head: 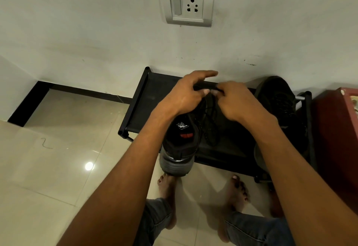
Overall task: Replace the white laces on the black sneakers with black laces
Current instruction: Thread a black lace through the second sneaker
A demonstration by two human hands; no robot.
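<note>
1. A black sneaker (179, 141) is seen stood on a low black rack (139, 110), heel toward the camera and overhanging the rack's front edge, just above the bare feet (167, 187) on the tiled floor (58, 168).
2. The left hand (186, 94) is held at the top of the sneaker: thumb and curled fingers are closed on a black lace (210, 118) near the tongue, while the forefinger is stretched out straight.
3. The right hand (236, 100) is brought up against it, fingertips pinched on the same lace; the two grips are nearly touching.
4. Loose black lace is left trailing down the right side of the sneaker onto the rack.
5. No white lace can be made out on this sneaker, so the old lace is judged to be out already and black threading to be under way, likely at the upper eyelets; which eyelet is being worked cannot be told, as it is hidden by the fingers.
6. A second dark sneaker (277, 100) is leaned at the right end of the rack; its lacing is too dim to read.
7. Next, the lace tip would need to be fed through the next eyelet, drawn snug, and the ends evened.
</note>
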